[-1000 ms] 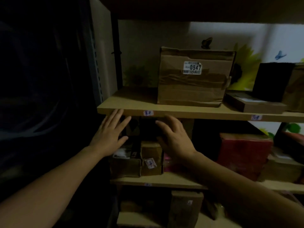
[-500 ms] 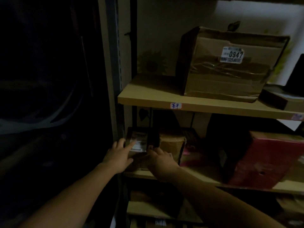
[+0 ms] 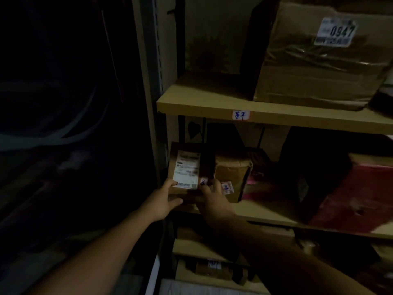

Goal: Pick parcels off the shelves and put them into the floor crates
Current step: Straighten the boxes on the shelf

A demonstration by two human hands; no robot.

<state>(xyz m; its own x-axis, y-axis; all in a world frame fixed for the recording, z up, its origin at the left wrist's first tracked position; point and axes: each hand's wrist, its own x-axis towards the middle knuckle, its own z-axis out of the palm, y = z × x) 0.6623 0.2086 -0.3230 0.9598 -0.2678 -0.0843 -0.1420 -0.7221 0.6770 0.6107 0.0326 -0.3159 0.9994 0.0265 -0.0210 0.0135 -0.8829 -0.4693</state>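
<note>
Head view, dim: small brown parcel (image 3: 187, 171) at the left end of the middle shelf (image 3: 276, 216), tilted so its white shipping label faces up and out, lower edge near the shelf's front lip. Just beside it on the right, a second taped parcel (image 3: 232, 173) with a small sticker, then something pink, then a red box (image 3: 357, 194) farther right. Above, on the upper shelf (image 3: 212, 106), a large carton marked 0947 (image 3: 323, 56). Further packages faintly visible on the lower shelves. No floor crate anywhere in frame, so no way to count parcels already dropped. Judged from this: pick step in hand, parcel grasped but probably not yet clear of the shelf; carrying it down and placing it in a crate left to do, with plenty of parcels left on the shelves. Left hand (image 3: 163, 201): grip closed on the small brown parcel at its lower left corner, thumb over the label's bottom edge, fingers curled under the box. Right hand (image 3: 214, 199): grip pressed against the same parcel's lower right side, fingertips on the front face near a small sticker; wrapped around the edge or merely bracing it, hard to tell in the shadow.
</note>
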